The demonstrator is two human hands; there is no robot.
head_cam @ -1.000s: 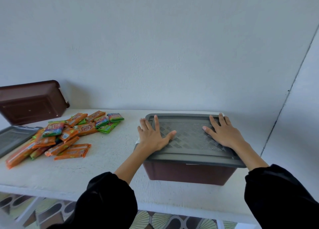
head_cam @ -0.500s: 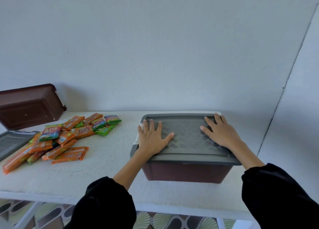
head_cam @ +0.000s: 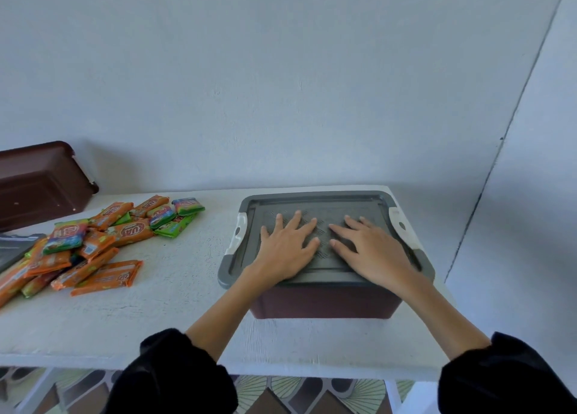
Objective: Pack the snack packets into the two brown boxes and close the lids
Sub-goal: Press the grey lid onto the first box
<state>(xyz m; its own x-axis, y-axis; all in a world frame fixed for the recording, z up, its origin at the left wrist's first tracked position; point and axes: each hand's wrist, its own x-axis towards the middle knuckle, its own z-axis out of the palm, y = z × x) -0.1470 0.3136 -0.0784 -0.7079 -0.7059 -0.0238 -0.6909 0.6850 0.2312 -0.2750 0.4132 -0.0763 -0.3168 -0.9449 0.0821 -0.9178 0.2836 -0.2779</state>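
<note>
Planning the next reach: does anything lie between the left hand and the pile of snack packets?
Nothing visible does. The left hand rests flat on the grey lid; between it and the snack packets lies only bare white table.

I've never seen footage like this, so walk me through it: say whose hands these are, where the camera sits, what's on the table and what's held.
No machine here: a person works with bare hands, filmed by a camera on their head. The left hand and right hand lie flat on the grey lid of a brown box; nothing is gripped. The box stands on a white table. To its left lies a heap of snack packets; beyond it a second brown box is tipped on its side by the wall, with a loose lid near it.
</note>
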